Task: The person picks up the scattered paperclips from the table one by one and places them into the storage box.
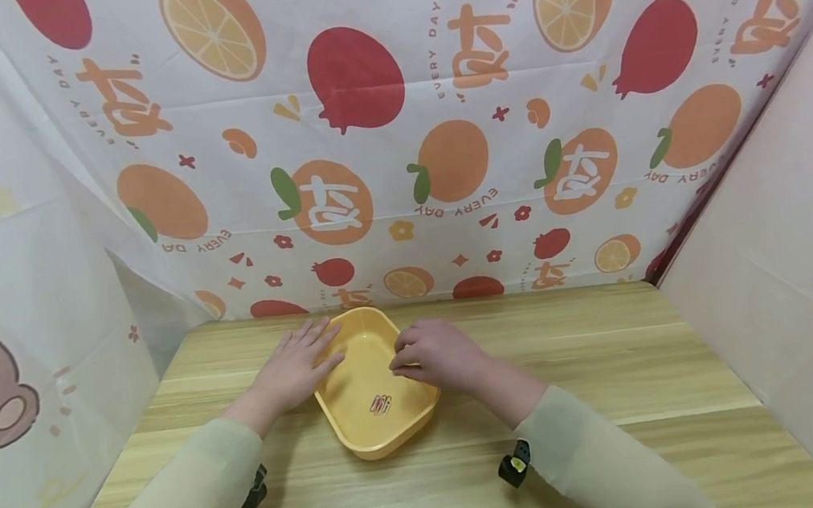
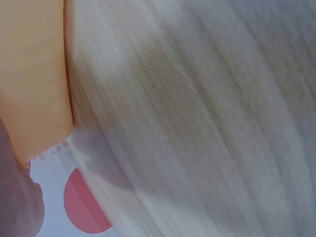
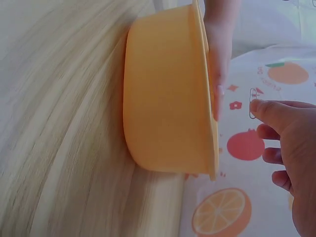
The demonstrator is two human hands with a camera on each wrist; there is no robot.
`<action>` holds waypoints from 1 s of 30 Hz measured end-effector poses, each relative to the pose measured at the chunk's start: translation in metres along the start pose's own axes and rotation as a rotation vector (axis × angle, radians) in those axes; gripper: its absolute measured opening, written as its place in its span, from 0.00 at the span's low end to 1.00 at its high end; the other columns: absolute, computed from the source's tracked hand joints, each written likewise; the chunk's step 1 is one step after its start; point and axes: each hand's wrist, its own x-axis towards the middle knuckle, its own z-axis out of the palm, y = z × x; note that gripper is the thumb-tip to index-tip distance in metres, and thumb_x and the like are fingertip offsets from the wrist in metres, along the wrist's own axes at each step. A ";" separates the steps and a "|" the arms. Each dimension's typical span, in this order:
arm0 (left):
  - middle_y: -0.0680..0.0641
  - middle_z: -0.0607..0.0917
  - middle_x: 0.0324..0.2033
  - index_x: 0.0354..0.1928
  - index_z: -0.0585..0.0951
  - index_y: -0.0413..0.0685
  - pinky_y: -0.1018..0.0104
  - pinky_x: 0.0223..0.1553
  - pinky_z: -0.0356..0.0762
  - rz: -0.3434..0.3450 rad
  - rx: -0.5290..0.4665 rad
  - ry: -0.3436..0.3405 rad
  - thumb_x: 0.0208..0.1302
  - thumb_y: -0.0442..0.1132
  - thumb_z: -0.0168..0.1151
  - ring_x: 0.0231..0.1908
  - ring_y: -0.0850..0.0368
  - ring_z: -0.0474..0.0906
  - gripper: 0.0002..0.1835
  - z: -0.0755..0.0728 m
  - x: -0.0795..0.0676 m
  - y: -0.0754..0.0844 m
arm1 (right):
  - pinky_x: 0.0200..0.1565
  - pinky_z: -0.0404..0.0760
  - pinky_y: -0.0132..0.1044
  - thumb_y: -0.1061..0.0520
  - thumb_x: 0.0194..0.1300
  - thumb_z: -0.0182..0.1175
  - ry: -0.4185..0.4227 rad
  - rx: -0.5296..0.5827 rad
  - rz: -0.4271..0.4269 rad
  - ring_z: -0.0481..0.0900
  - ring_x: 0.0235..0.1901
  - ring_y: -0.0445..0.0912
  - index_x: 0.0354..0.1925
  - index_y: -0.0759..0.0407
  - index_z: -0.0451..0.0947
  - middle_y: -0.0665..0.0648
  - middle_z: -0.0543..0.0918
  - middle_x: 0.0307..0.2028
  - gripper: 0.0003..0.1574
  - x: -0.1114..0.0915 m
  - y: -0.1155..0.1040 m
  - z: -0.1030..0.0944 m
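A yellow plastic tray (image 1: 360, 431) sits on the wooden table, turned at an angle. Several small paper clips (image 1: 380, 405) lie on its floor toward the near end. My left hand (image 1: 301, 362) rests over the tray's left rim with fingers spread and straight. Above the right rim, my right hand (image 1: 438, 353) pinches a single paper clip (image 3: 253, 103) between thumb and forefinger, its other fingers curled in. The right wrist view shows the tray from the side, with the left hand (image 3: 220, 64) behind its rim.
The wooden table (image 1: 605, 366) extends around the tray. Behind it hangs a white cloth (image 1: 435, 243) printed with fruit. Cloth walls (image 1: 790, 236) stand at both sides. A small black wrist camera (image 1: 515, 464) is strapped at each sleeve.
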 end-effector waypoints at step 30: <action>0.43 0.55 0.76 0.77 0.59 0.52 0.37 0.73 0.42 -0.001 0.010 0.007 0.76 0.60 0.45 0.75 0.36 0.47 0.35 0.001 -0.002 0.001 | 0.36 0.72 0.28 0.45 0.66 0.66 -0.204 -0.090 0.016 0.73 0.35 0.37 0.39 0.36 0.90 0.38 0.82 0.35 0.06 0.031 -0.022 0.040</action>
